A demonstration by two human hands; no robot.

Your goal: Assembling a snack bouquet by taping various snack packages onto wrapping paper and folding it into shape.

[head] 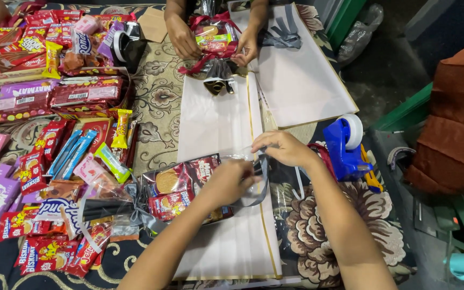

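1. two hands meet over one clear snack bundle (186, 188). the left hand (226, 181) is curled closed, fingers pinched on the bundle's gathered neck where a grey ribbon (259, 190) loops.
2. the right hand (283, 147) is bent at the knuckles, fingertips closed on the crinkled clear wrap and ribbon at that same neck, just beside the left hand.
3. the bundle lies on a long white paper sheet (216, 123) with a gold edge, spread on a patterned floor cloth (159, 96). it holds biscuit packets in red wrappers.
4. its long axis runs left to right: the gathered neck points right, toward the hands, and the packed end points left, where a second grey bow sits.
5. just right of the right hand stands a blue tape dispenser (345, 145).
6. to the left, a wide spread of loose snack packets (44, 96) in red, purple and yellow covers the cloth.
7. at the top, another person's two hands (216, 40) hold a similar bundle tied with red ribbon, above a second white sheet (302, 80).
8. the left forearm crosses the lower part of the near sheet and hides part of the bundle.
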